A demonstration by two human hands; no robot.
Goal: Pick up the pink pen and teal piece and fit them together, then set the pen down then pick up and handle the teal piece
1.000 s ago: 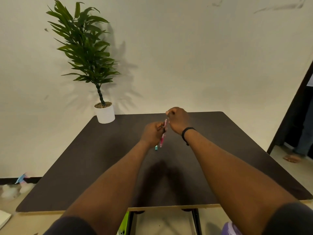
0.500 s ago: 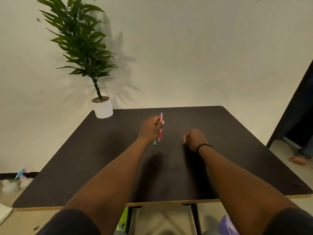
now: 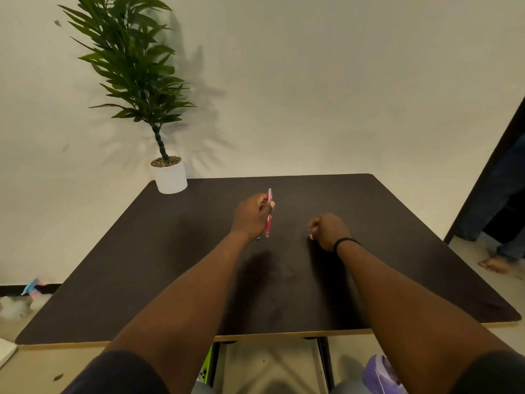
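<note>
Centre frame: left hand (image 3: 251, 218) grips pink pen (image 3: 268, 213) mid-barrel, upright above dark surface (image 3: 142, 265). Right hand (image 3: 329, 230) clenched, seemingly empty (wristband on). Pen likely light, stiff, slick; mid-barrel pinch suits it.

You're in short dark sleeves, bare forearms, with a thin black band, maybe elastic, on your right wrist (image 3: 344, 242).

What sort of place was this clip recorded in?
Probably a plain room in a home or small office: a dark table stands against a bare white wall, with a potted plant at its far corner. The left hand holds a pink pen above it.
</note>
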